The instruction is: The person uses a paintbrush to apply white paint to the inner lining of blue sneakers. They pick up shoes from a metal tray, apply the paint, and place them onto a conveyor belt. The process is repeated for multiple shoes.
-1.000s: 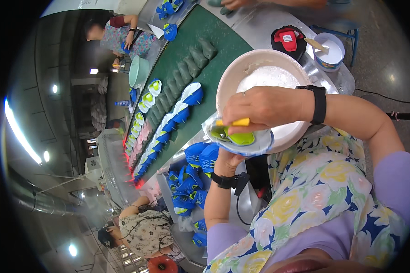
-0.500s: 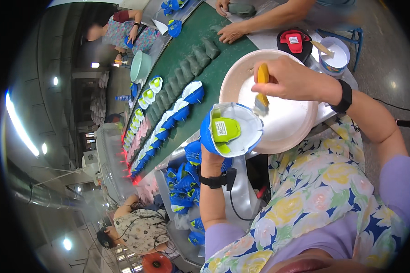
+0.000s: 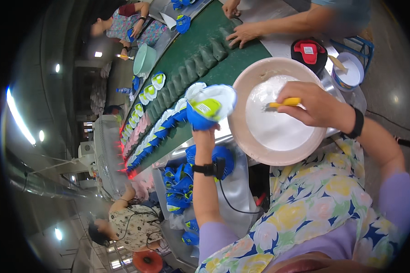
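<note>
My left hand (image 3: 206,135) grips a blue shoe upper (image 3: 200,117) from below, with its white lining and lime-green tongue facing up. It is held beside the near edge of the green conveyor belt, over the row of similar uppers. In my right hand (image 3: 310,103) is a brush (image 3: 290,102) with a yellow handle, its bristle end pointing left. The brush is over a wide pale-pink basin (image 3: 240,136) holding white liquid (image 3: 278,129). Whether the bristles touch the liquid I cannot tell.
Grey foot-shaped forms (image 3: 198,65) and blue-and-white uppers (image 3: 161,129) line the conveyor belt (image 3: 241,59). More blue uppers (image 3: 177,186) pile up left of my forearm. A co-worker's hand (image 3: 243,34) rests near the forms. A white bucket (image 3: 348,73) and red shoe piece (image 3: 309,51) stand beyond the basin.
My left hand has carried the upper left and up, away from the basin toward the belt. My right hand has moved right and lower, and the brush has turned from upright to sideways.
</note>
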The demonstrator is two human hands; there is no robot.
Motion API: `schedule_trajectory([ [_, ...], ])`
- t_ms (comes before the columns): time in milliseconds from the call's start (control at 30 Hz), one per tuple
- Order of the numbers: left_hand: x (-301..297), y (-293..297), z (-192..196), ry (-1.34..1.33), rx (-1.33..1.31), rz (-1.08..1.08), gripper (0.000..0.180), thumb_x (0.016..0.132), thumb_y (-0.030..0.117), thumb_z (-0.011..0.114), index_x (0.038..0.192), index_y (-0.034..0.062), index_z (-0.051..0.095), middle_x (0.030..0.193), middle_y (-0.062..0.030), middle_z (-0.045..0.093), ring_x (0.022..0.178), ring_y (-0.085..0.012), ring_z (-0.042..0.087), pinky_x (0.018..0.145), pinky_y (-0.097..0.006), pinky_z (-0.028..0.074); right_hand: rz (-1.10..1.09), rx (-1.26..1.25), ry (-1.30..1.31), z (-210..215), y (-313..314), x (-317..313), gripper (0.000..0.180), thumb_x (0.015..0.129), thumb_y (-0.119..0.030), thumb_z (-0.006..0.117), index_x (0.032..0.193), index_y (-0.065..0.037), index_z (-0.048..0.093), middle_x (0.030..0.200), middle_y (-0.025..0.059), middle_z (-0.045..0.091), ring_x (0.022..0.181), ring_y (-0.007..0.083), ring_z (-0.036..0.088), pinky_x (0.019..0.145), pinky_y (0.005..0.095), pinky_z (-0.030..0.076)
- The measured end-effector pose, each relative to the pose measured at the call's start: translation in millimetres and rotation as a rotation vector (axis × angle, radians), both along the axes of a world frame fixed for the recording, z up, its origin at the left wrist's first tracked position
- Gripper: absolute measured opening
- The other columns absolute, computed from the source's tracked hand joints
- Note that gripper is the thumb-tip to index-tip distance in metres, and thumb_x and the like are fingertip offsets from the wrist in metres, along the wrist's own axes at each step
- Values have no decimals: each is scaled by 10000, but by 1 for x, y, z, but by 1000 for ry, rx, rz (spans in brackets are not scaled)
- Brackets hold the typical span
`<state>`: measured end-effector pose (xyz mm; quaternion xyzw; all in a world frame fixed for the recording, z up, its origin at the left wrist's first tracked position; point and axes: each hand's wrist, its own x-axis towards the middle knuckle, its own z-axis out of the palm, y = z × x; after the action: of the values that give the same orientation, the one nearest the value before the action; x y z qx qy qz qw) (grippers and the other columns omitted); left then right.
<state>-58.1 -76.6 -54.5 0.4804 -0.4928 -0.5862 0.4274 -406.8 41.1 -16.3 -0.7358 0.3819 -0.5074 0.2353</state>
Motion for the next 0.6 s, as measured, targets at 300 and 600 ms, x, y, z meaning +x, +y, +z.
schedule_trajectory([
  [300, 7, -142, -104, 25, 148, 133, 438, 950, -2, 451, 1365, 108, 367, 1191, -122, 546, 904, -278, 618, 691, -385, 575, -134, 422, -216, -53, 25, 11, 116, 882, -93, 666, 951, -24, 603, 848, 104, 640, 766, 226, 642, 711, 305, 490],
  [600, 84, -73, -62, -544, -301, 255, 529, 883, -63, 478, 1397, 19, 386, 1202, -180, 556, 850, -199, 658, 693, -298, 564, -156, 571, -527, -71, 22, 12, 110, 980, -119, 538, 1015, -25, 583, 1000, 56, 590, 842, 110, 579, 748, 240, 472],
])
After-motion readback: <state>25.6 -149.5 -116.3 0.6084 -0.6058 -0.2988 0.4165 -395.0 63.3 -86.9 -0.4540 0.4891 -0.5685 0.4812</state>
